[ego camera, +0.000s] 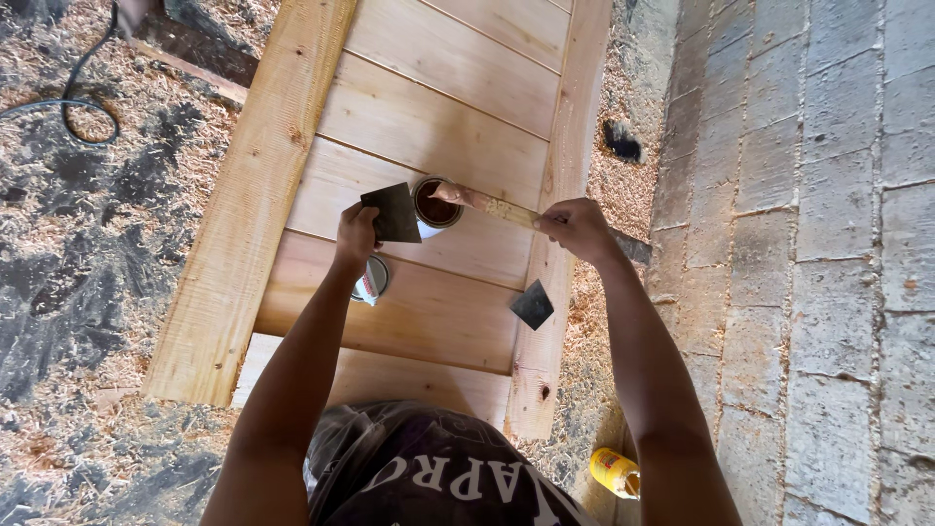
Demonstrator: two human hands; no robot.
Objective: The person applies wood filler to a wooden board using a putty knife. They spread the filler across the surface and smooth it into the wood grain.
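Left hand (pixel 356 234) pinches a thin dark scraper (pixel 393 212), stiff, light. Right hand (pixel 577 228) fist-grips a stir stick (pixel 487 204) at its 3 o'clock end; tip in the open can (pixel 435 205), mid-door (pixel 429 117). Can likely heavy w/ liquid, spillable; hold by sides.

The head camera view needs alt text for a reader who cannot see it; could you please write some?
Seen from above, a person's right hand dips a wooden stick into an open can of dark liquid on a pale plank panel, while the left hand holds a dark square sheet beside it. Wood shavings cover the floor.
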